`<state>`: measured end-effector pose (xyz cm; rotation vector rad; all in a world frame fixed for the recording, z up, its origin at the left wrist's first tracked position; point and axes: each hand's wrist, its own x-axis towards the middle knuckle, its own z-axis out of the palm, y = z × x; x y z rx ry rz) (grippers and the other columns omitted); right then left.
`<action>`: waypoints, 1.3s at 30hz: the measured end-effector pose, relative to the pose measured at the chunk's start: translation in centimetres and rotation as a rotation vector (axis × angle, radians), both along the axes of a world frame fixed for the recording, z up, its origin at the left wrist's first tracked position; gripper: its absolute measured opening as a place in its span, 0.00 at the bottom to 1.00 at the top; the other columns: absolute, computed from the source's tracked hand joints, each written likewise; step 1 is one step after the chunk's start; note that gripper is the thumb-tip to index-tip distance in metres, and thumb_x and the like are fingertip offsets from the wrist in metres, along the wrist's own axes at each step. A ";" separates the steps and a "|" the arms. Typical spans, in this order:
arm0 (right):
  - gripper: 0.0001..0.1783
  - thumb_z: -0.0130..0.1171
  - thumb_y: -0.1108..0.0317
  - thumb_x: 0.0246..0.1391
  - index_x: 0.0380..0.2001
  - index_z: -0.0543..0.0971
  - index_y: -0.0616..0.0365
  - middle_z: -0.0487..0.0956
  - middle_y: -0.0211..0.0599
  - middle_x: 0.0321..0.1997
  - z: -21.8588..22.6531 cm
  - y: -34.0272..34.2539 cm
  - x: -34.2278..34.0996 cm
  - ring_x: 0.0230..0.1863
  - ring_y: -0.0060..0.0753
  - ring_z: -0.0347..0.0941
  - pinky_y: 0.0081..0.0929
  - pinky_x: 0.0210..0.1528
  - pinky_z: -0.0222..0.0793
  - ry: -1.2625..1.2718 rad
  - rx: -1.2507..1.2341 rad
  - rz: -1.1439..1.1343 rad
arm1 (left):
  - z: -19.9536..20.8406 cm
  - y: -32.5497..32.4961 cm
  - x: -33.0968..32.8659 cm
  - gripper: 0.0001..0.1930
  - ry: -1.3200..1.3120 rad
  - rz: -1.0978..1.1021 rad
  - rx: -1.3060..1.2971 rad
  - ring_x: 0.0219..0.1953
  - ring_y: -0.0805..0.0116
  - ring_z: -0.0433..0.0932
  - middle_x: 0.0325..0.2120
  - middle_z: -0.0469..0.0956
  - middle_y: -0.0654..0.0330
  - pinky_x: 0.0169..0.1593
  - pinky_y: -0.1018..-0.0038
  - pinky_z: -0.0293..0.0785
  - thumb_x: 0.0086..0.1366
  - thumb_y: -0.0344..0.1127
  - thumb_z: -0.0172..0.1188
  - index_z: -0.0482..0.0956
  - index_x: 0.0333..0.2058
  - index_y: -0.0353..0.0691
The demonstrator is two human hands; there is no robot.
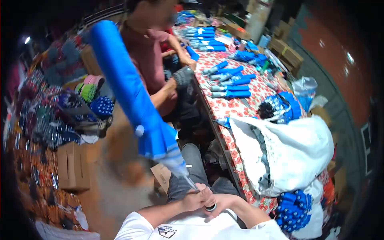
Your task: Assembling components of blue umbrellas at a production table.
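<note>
A blue umbrella (122,84) with a pale grey band points up and away from my body, leaning to the left. Its canopy is gathered in along the shaft, with loose folds near the lower end. My left hand (197,198) is closed around the thin metal shaft below the canopy. Just under it, against my white shirt, my right hand (218,204) wraps the dark handle end (211,207), which has a light rim. Part of the handle is hidden by my fingers.
At the right, a table with a red-flowered cloth (224,105) bears rows of folded blue umbrellas (236,82) and a large white sack (296,148). A co-worker (150,60) sits ahead by the table. A cardboard box (73,166) and piled wrapped goods (40,120) stand left.
</note>
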<state>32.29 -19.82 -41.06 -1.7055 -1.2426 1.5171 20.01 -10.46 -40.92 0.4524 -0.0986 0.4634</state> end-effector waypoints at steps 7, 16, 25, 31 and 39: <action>0.29 0.58 0.50 0.54 0.51 0.71 0.60 0.76 0.43 0.48 2.0 0.1 4.2 0.49 0.37 0.73 0.33 0.56 0.64 0.629 0.368 -0.681 | -1.9 2.2 3.3 0.21 0.979 -0.201 0.688 0.15 0.71 0.61 0.17 0.67 0.62 0.23 0.76 0.61 0.70 0.49 0.49 0.69 0.23 0.39; 0.18 0.52 0.56 0.62 0.20 0.66 0.50 0.62 0.22 0.13 2.7 -4.4 15.3 0.18 0.19 0.63 0.23 0.30 0.65 1.136 1.024 -1.149 | -1.0 1.6 2.1 0.14 0.779 -0.579 1.081 0.18 0.71 0.68 0.20 0.73 0.61 0.27 0.76 0.68 0.59 0.39 0.62 0.75 0.34 0.33; 0.09 0.55 0.67 0.55 0.35 0.78 0.61 0.80 0.41 0.36 -1.9 0.2 3.9 0.38 0.29 0.74 0.29 0.44 0.70 0.659 0.363 -1.123 | -6.0 -0.4 3.0 0.21 0.939 -0.273 0.942 0.22 0.77 0.70 0.23 0.76 0.62 0.29 0.84 0.68 0.55 0.29 0.67 0.73 0.47 0.32; 0.18 0.58 0.56 0.55 0.35 0.75 0.63 0.77 0.38 0.25 -1.9 12.1 22.7 0.24 0.29 0.73 0.26 0.27 0.70 0.161 0.359 -1.265 | -10.1 -1.2 -0.4 0.20 1.084 -0.264 0.768 0.21 0.79 0.69 0.22 0.75 0.62 0.27 0.85 0.66 0.58 0.28 0.64 0.72 0.49 0.32; 0.27 0.54 0.47 0.51 0.33 0.80 0.65 0.80 0.56 0.37 -6.3 12.4 28.0 0.37 0.59 0.75 0.45 0.41 0.72 -0.801 0.153 -0.658 | -9.2 0.2 1.3 0.17 1.054 -0.202 0.709 0.22 0.78 0.69 0.22 0.74 0.62 0.29 0.85 0.68 0.61 0.25 0.60 0.72 0.48 0.31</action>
